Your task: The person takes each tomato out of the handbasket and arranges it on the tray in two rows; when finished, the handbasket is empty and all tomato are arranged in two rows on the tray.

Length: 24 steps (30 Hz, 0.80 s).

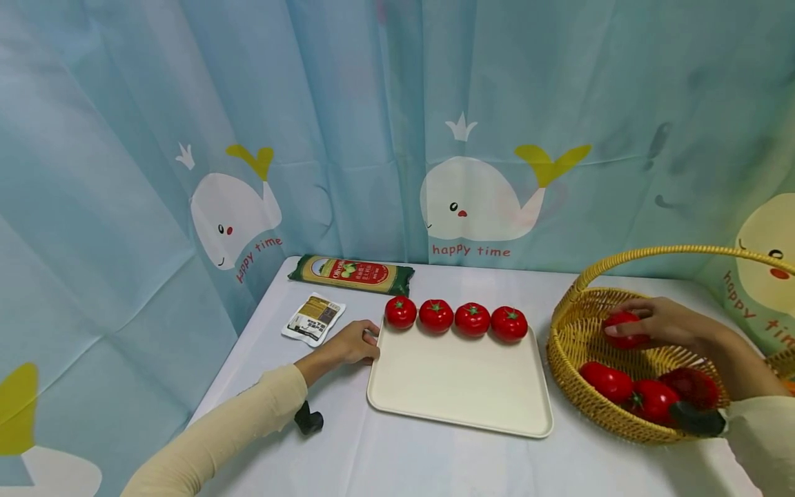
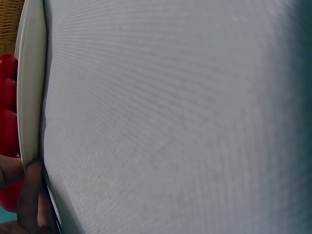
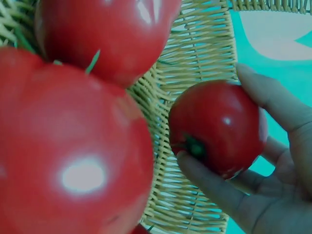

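Inside the basket [image 1: 562,359], the right hand [image 1: 661,322] grips a tomato [image 1: 623,330].

"happy time" on whale curtain [image 1: 472,207]

glossy red tomato [image 1: 623,329], green stem showing, lifted inside wicker basket [image 1: 574,321], pinched by fingers [image 3: 214,183].

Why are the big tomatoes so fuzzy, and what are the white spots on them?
In the right wrist view the near tomatoes sit too close to the lens, so they blur; the white spots are glare from the lighting. The held tomato in the right hand is sharper. The head view bends the curtain edges.
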Available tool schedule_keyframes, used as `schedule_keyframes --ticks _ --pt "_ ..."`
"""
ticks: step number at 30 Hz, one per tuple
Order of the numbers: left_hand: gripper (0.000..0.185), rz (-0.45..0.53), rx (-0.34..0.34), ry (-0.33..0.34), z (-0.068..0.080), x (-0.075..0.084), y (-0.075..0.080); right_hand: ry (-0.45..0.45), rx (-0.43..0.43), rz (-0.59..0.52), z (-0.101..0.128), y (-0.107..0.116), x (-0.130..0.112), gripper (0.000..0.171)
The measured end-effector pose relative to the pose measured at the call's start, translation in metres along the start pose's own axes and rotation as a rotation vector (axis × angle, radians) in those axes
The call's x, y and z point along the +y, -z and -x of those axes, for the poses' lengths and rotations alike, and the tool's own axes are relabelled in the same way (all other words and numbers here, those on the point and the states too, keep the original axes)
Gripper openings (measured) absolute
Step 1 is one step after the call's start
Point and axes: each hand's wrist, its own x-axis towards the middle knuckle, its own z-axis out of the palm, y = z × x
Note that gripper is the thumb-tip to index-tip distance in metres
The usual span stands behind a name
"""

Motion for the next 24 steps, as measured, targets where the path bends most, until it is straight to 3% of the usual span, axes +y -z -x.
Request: schedule_keyframes --ticks 8,16,24 --pt "0.045 0.0 0.005 -0.006 0.0 0.0 -0.001 0.067 0.016 -0.143 -0.001 -0.004 -0.007 0.064" --pt "0.045 -0.004 0.004 -0.003 0.0 0.0 -0.002 0.165 0.077 0.062 0.0 -0.009 -0.012 0.065" --pt "0.044 -0.004 0.009 0.004 0.0 0.0 -0.002 0.222 0.08 0.067 0.002 -0.014 -0.017 0.064"
